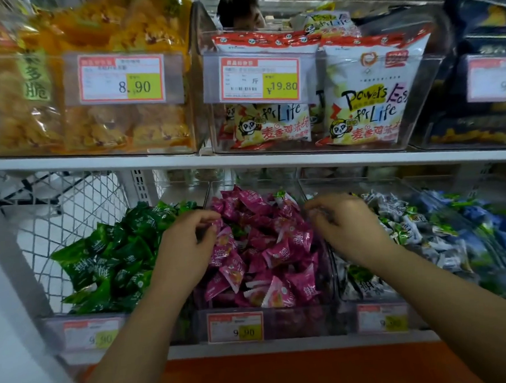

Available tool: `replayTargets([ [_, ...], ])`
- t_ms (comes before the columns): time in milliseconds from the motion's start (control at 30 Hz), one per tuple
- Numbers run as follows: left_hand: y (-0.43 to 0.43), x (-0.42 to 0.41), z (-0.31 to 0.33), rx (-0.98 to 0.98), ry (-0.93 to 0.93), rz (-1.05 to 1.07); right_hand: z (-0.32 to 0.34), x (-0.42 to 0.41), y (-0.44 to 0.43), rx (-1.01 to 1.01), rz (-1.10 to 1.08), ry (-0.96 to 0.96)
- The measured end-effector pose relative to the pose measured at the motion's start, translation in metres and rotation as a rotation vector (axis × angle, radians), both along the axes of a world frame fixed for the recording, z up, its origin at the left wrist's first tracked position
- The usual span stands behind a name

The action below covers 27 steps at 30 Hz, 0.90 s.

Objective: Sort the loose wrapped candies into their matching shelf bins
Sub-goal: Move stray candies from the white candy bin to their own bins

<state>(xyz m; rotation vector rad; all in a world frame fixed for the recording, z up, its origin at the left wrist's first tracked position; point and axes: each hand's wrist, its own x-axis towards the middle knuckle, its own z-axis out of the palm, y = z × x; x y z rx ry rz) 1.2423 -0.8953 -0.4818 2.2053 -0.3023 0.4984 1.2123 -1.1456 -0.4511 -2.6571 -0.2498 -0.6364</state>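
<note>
A: At the lower shelf, which step is in hand?

B: A pink candy (222,227) appears pinched in the curled fingers (209,220) of the left hand (187,245), at the pink bin's (298,320) left edge. The right hand's (344,219) fingers are blurred, so their grip cannot be told.

A: What is called for next?

B: Likely a stray green wrapper (238,231) among the pink is to be lifted out, under the low upper shelf (244,160).

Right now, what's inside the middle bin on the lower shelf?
Middle bin: heaped pink wrapped candies, with a green wrapper showing among them. The left hand covers the heap's left edge; deeper layers are hidden.
</note>
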Motion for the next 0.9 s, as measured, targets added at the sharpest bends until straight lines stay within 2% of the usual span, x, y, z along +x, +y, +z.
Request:
replayTargets([
  [67, 0.001, 0.000, -0.001, 0.007, 0.004, 0.002, 0.004, 0.012, 0.011, -0.095, 0.021, 0.167],
  [200, 0.003, 0.002, -0.001, -0.003, 0.000, -0.007, 0.013, 0.039, 0.028, -0.457, -0.029, 0.502],
  [267, 0.004, 0.004, 0.000, -0.008, -0.005, -0.007, 0.009, 0.046, 0.040, -0.615, 0.006, 0.629],
  [300, 0.005, 0.005, 0.000, -0.010, -0.007, -0.005, 0.004, 0.047, 0.046, -0.633, 0.036, 0.666],
  [500, 0.006, 0.007, 0.001, -0.045, -0.012, -0.013, -0.005, 0.031, 0.073, -0.507, 0.217, 0.598],
  [667, 0.003, 0.002, 0.002, -0.010, -0.010, -0.030, 0.004, 0.022, 0.073, -0.106, 0.395, 0.484],
  [800, -0.006, -0.004, 0.009, 0.038, -0.015, -0.084, 0.007, 0.015, 0.021, 0.070, 0.216, 0.249],
  [900, -0.027, 0.001, 0.019, 0.027, 0.023, -0.136, 0.002, 0.011, -0.016, 0.037, 0.098, 0.293],
])
